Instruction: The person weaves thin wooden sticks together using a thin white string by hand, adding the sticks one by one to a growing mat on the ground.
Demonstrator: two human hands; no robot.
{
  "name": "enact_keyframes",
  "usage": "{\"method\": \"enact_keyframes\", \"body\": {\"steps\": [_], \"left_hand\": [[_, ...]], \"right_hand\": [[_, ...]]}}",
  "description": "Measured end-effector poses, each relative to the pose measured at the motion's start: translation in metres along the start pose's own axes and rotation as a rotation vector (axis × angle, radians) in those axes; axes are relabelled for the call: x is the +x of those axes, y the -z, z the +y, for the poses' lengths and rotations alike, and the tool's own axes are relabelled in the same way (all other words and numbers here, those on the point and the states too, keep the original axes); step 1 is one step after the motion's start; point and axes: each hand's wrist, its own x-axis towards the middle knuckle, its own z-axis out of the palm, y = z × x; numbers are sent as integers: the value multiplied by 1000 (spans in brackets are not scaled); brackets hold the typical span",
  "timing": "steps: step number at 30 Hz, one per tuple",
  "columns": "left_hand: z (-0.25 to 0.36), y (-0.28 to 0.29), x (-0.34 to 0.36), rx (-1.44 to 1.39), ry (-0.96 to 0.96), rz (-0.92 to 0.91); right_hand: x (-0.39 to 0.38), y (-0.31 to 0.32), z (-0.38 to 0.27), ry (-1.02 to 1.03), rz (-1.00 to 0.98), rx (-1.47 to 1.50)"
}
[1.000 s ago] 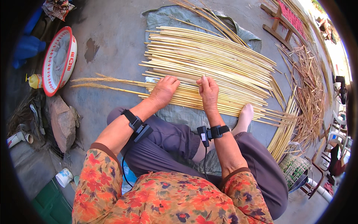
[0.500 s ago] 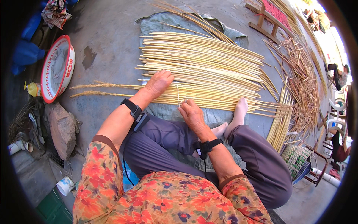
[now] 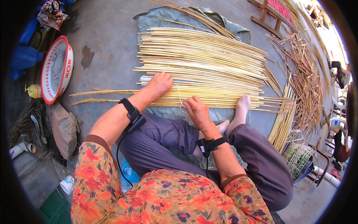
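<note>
Left hand (image 3: 161, 83) probably steadying stalks (image 3: 209, 61), can't tell its grip, right hand (image 3: 198, 111) pinching string (image 3: 179, 96) by the sheet's (image 3: 151, 23) near edge.

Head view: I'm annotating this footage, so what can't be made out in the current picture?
All in the head view:
Left hand: its fingertips are hidden by the hand itself.
White string: too thin to trace its ends, near the right hand or among the stalks.
Wooden frame with red webbing: cut off by the top edge.
Green container: cut off by the lower edge.
</note>
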Motion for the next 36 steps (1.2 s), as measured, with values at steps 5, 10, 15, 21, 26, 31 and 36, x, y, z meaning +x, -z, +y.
{"method": "enact_keyframes", "body": {"steps": [5,10,15,21,26,31,36], "left_hand": [[7,-3,5,68,60,-112],[9,-2,12,92,76,-227],[6,2,8,16,115,-161],[-3,1,4,-108,113,-142],[-8,-2,-5,-192,39,-32],[-10,-5,-11,-263,-16,5],[-17,-5,-10,-264,-60,-59]], "right_hand": [[22,20,12,-174,250,28],[31,29,11,-637,136,704],[29,6,-5,-711,-44,1046],[27,-19,-16,-678,-38,774],[25,-28,-16,-650,43,647],[28,-37,-11,-457,185,280],[30,-46,-12,-464,217,260]]}}
